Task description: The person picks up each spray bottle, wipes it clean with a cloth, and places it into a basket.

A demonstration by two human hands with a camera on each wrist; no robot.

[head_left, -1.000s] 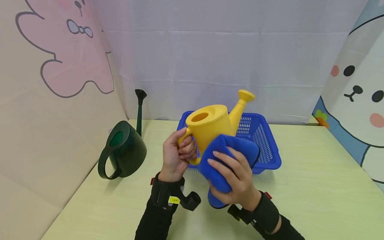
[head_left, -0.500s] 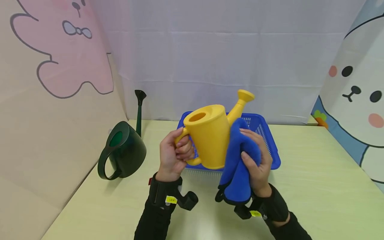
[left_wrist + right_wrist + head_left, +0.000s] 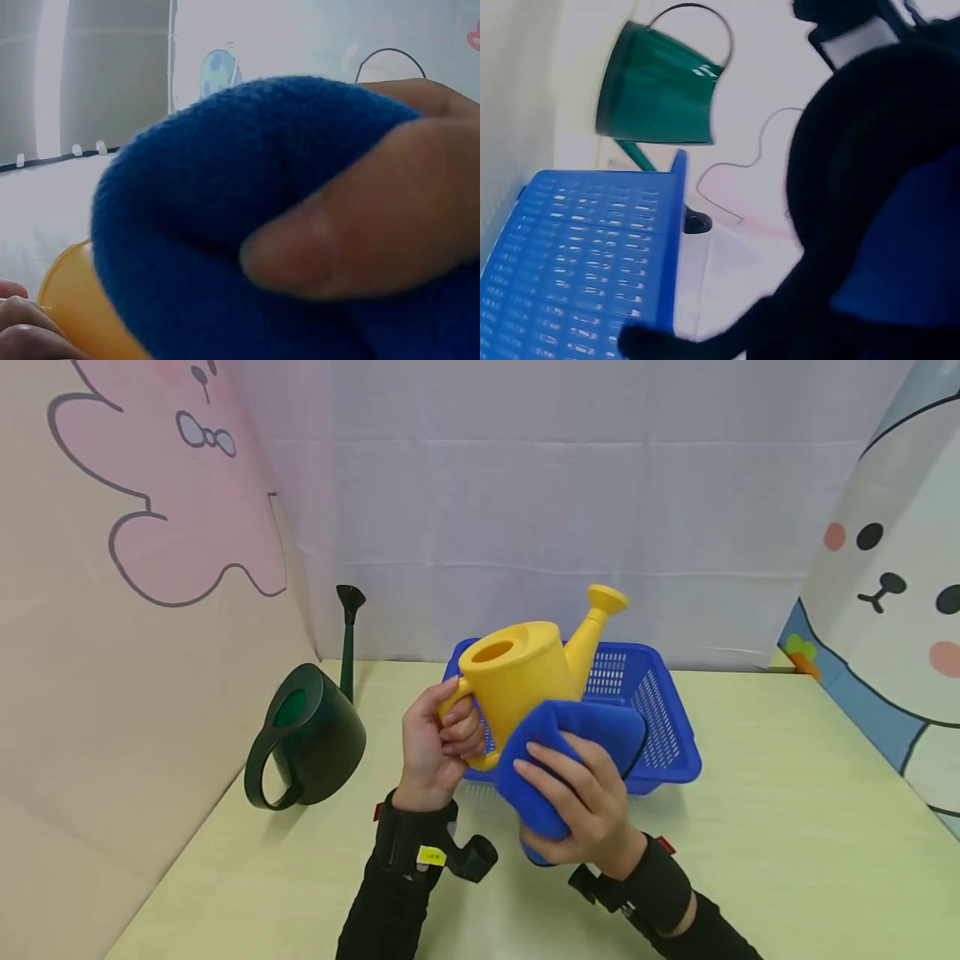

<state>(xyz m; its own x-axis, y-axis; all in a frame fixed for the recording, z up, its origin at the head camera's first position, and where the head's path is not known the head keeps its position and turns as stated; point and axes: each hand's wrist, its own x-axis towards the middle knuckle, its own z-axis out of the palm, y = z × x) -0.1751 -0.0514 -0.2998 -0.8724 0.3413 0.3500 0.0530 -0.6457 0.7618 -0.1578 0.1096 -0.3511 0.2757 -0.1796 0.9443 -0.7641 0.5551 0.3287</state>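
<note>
"Over the middle of the tabletop (image 3: pixel 787 793), short of its back edge, that yellow watering can (image 3: pixel 517 681) is hanging in the air, isn't it?"

"Yes, the left hand (image 3: pixel 442 747) is holding it up by its handle (image 3: pixel 453 696), fingers curling round the grip, and the spout (image 3: pixel 582 647) is pointing up and to the right. Behind it, the blue basket (image 3: pixel 660 727) is sitting near the back edge."

"And the right hand (image 3: pixel 585 793)?"

"Gripping a bunched blue cloth (image 3: pixel 558 727), its thumb sinking into the folds. It's apparently pressing low on the can's body, though the cloth itself is hiding where they'd be touching."

"Are you thinking the can is heavy?"

"No, I'm guessing moulded plastic: light enough for one hand, stiff, hardly fragile. Those smooth sides are looking slippery, so I'd be trusting the handle and keeping off the spout, which could be twisting the can round."

"What about the cloth?"

"Soft and limp, I'm judging; a full handful is suiting it better than a corner."

"Is anybody minding the green watering can (image 3: pixel 326 743)?"

"No, it's standing untouched by the tabletop's left edge, towards the back-left corner."
</note>
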